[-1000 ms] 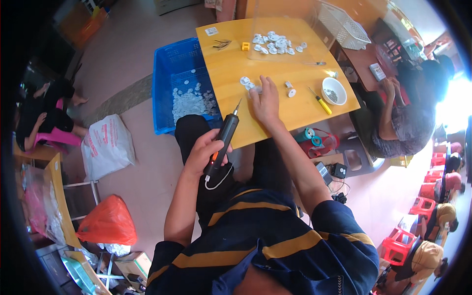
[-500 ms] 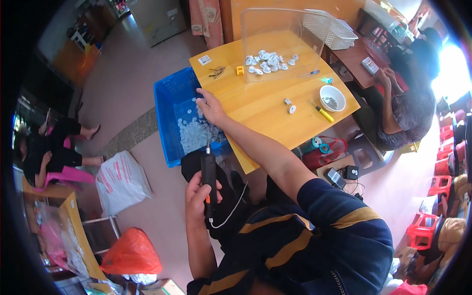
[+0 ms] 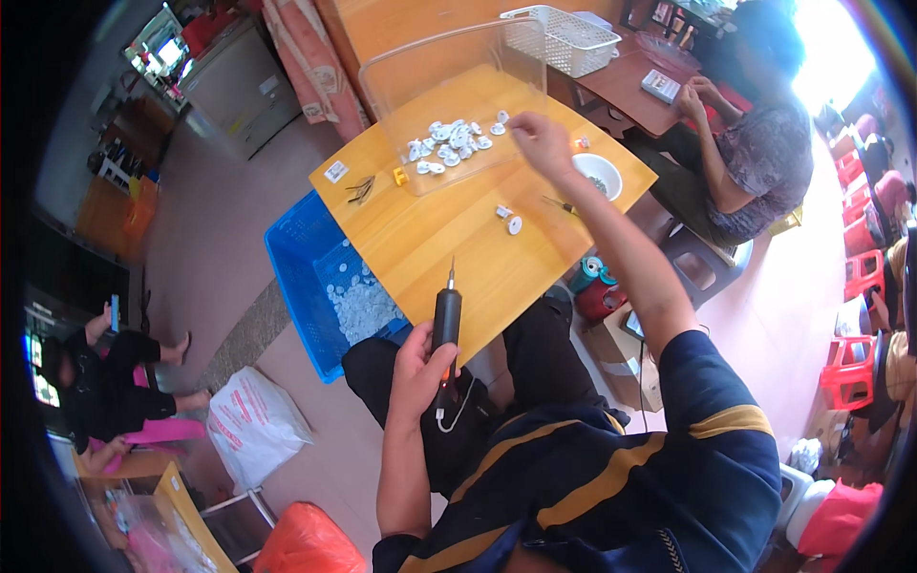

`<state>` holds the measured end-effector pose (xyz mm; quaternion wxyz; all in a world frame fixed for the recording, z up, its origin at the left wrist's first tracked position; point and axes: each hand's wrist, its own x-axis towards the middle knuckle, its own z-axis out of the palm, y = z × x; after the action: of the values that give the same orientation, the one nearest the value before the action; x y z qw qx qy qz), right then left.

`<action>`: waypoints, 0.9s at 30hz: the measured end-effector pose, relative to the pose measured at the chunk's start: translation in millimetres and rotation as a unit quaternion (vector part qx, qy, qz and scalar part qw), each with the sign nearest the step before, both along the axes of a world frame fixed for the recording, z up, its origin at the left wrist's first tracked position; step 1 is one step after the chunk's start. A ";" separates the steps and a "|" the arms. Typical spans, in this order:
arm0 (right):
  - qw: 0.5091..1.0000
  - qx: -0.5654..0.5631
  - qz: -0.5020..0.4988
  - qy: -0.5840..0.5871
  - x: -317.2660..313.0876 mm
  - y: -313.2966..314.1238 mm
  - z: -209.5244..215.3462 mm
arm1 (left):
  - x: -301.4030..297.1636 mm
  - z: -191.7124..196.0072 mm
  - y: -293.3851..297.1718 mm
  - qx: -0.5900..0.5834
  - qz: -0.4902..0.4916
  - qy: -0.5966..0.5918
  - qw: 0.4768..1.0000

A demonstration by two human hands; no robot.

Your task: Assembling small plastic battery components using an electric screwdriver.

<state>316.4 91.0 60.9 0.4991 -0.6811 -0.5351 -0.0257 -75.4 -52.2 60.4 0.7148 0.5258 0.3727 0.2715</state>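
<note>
My left hand (image 3: 420, 368) is wrapped round a black electric screwdriver (image 3: 446, 318), its bit pointing up and away over the table's near edge. A white cable (image 3: 460, 409) runs from its lower end. My right hand (image 3: 543, 150) is over the far right of the table, beside a clear plastic box (image 3: 382, 105). Its fingers are closed near a small white plastic part (image 3: 499, 123); what they hold, if anything, is hidden. Several similar white parts (image 3: 457, 140) lie in a heap at the box. Two more white parts (image 3: 514, 225) lie nearer me on the table.
A white bowl (image 3: 609, 173) of small metal pieces and a partly hidden screwdriver (image 3: 564, 204) are at the table's right. Left of the wooden table (image 3: 420, 248) stands a blue basket (image 3: 304, 277) with white discs. A person (image 3: 755, 143) sits at the right beside a brown table (image 3: 626, 91).
My right hand has moved from the blue basket to the far right of the table. The view has shifted; my left hand still holds the electric screwdriver upright.
</note>
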 end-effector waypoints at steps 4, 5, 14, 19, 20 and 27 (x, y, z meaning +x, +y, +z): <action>0.977 -0.157 -0.127 -0.066 99.3 -25.6 -11.4 | 34.6 -3.9 24.4 0.039 -0.025 0.047 0.998; 0.977 -0.155 -0.130 -0.062 116.2 -28.0 -20.6 | 41.2 -11.8 32.0 0.074 -0.024 0.074 0.994; 0.927 -0.348 -0.117 -0.078 151.7 -5.2 -48.7 | 78.3 -36.7 67.8 0.284 0.023 0.336 0.898; 0.911 -0.361 -0.120 -0.160 174.3 9.4 -56.0 | 106.7 -33.3 76.8 0.353 0.029 0.364 0.861; 0.918 -0.342 -0.113 -0.164 181.5 6.5 -57.7 | 114.3 -33.2 79.3 0.358 0.023 0.371 0.856; 0.968 -0.227 -0.105 -0.036 166.7 -10.1 -34.0 | 122.0 -45.3 96.5 0.377 0.043 0.350 0.856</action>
<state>483.1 80.9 27.0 0.3065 -0.8275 -0.4700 0.0192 46.5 44.3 15.1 0.2719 0.7987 0.4900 0.2192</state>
